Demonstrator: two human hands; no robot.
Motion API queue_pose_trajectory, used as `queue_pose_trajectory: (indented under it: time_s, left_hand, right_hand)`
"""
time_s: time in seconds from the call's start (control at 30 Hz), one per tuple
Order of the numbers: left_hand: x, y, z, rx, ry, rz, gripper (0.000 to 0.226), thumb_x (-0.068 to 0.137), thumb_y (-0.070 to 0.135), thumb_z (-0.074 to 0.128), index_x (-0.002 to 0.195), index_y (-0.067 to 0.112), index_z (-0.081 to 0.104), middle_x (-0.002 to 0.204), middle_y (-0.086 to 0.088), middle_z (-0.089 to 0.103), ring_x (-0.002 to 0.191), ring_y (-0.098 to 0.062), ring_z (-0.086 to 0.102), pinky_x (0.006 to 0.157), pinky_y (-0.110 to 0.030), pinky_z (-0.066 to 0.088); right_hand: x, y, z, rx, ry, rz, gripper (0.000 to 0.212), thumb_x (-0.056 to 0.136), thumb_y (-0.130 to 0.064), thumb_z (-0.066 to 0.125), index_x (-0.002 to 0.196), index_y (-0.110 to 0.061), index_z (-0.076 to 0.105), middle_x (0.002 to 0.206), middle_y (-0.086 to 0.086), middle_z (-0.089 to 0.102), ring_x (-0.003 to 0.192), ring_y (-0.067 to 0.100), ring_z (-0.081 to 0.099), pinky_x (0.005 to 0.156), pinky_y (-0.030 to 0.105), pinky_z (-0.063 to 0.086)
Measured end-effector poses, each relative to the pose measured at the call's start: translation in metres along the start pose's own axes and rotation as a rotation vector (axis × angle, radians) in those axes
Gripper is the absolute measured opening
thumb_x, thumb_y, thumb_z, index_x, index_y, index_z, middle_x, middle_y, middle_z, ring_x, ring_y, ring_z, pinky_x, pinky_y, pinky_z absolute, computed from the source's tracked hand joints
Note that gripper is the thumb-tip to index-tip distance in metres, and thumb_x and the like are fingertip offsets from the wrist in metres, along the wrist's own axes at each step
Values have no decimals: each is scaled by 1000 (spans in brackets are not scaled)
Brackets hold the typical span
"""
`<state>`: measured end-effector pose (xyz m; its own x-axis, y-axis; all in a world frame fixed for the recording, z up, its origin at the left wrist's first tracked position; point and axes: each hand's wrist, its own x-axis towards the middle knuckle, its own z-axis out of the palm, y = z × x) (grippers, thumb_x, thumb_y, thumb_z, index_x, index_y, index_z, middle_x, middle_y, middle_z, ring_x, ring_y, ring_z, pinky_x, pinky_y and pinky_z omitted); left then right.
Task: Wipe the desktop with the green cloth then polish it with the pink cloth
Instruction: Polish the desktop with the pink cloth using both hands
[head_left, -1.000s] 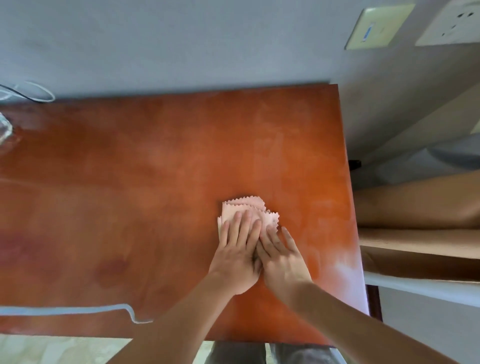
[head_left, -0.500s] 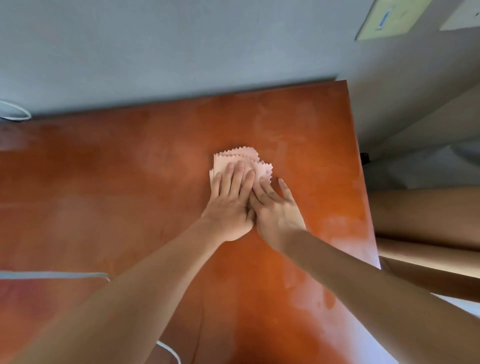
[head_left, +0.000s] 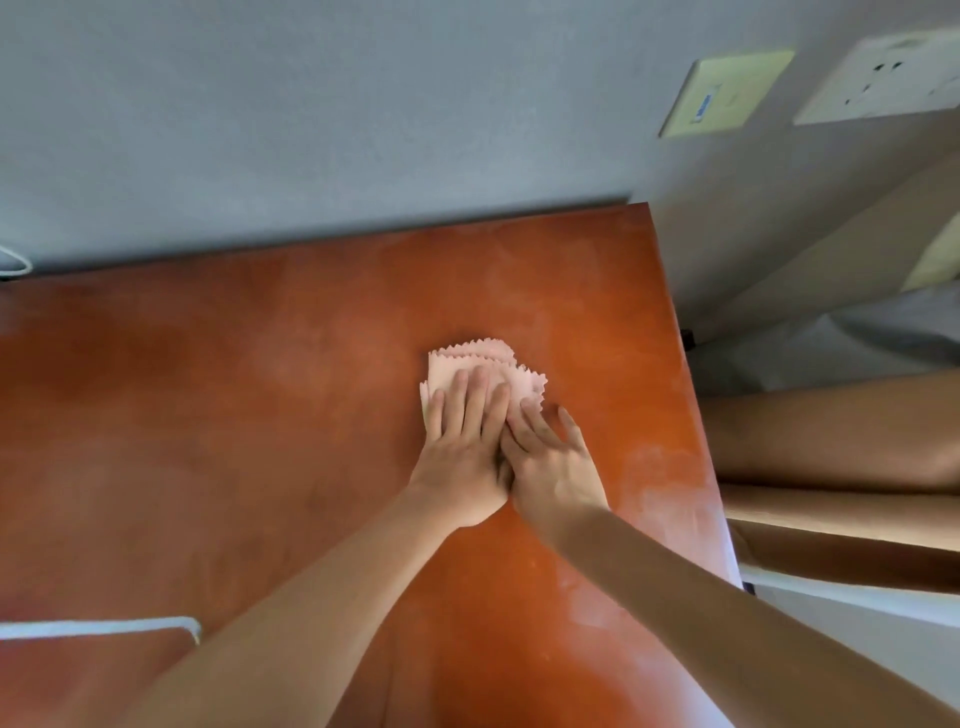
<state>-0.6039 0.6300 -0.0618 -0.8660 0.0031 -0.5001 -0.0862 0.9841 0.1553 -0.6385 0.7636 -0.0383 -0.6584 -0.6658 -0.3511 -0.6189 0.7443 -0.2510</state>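
Note:
The folded pink cloth (head_left: 483, 364), with zigzag edges, lies on the orange-brown desktop (head_left: 260, 415), right of centre and towards the back. My left hand (head_left: 462, 457) and my right hand (head_left: 556, 467) lie side by side, flat on its near half, fingers stretched forward and pressing it onto the wood. The right hand's outer fingers rest on the bare desk beside the cloth. Only the cloth's far edge shows past my fingertips. No green cloth is in view.
A white cable (head_left: 104, 626) lies across the near left of the desk, and another loop (head_left: 13, 262) sits at the back left edge. A grey wall borders the back, with sockets (head_left: 878, 78) to the right. Brown cardboard (head_left: 831, 431) lies beyond the right edge.
Both hands have slid the pink cloth away from me towards the wall, mostly in the first half second. My arms now stretch further out over the desk.

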Motion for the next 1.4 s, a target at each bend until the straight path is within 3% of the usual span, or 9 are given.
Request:
queue_pose_trajectory:
  time_s: [0.07, 0.2, 0.33, 0.5, 0.83, 1.1, 1.4]
  left_hand:
    - [-5, 4, 8, 15, 16, 12, 79, 102, 43, 21, 144, 16, -41, 151, -10, -51, 139, -31, -49, 118, -52, -25]
    - [0, 0, 5, 46, 12, 44, 77, 99, 46, 13, 144, 14, -41, 147, -11, -55, 139, -33, -49, 117, -52, -27]
    - [19, -5, -5, 27, 29, 40, 75, 93, 46, 3, 147, 13, -36, 152, -11, -50, 143, -33, -44, 120, -53, -21]
    - [69, -16, -38, 11, 41, -22, 75, 101, 40, 17, 149, 13, -35, 155, -11, -47, 141, -31, -46, 118, -50, -25]
    - [167, -39, -99, -6, 93, -115, 77, 104, 42, 26, 157, 13, -23, 163, -12, -33, 148, -32, -34, 118, -50, -22]
    - [157, -28, -98, -4, 78, -121, 80, 104, 41, 29, 156, 15, -24, 162, -12, -35, 148, -31, -36, 118, -49, -23]
    - [106, 46, -48, 41, 49, -36, 77, 100, 42, 16, 152, 12, -32, 150, -15, -50, 139, -35, -47, 115, -53, -28]
  right_hand:
    - [-12, -3, 1, 23, 21, 32, 58, 96, -19, 56, 150, -9, 41, 160, 7, 33, 150, 24, 23, 120, 55, 20]
    - [-6, -3, -2, -66, -54, 0, 58, 100, -23, 43, 154, -6, 31, 163, 9, 23, 152, 27, 13, 120, 60, 0]
    - [16, 10, -12, -79, -75, -18, 59, 103, -25, 34, 158, -8, 19, 166, 7, 11, 154, 25, 1, 120, 58, -10]
    - [71, 34, -35, -95, -31, -41, 60, 105, -27, 30, 159, -11, 12, 167, 4, 8, 154, 21, 0, 121, 56, -7]
    - [174, 77, -78, -120, 32, -82, 57, 104, -29, 32, 158, -17, 21, 167, 1, 13, 153, 18, 7, 122, 56, -1]
    - [158, 77, -77, -54, 36, -47, 56, 104, -28, 32, 158, -18, 20, 167, -1, 12, 153, 17, 6, 122, 54, 1]
    - [52, 100, -49, -81, -41, -44, 59, 103, -29, 34, 157, -10, 22, 166, 9, 13, 154, 24, 0, 122, 54, -2]
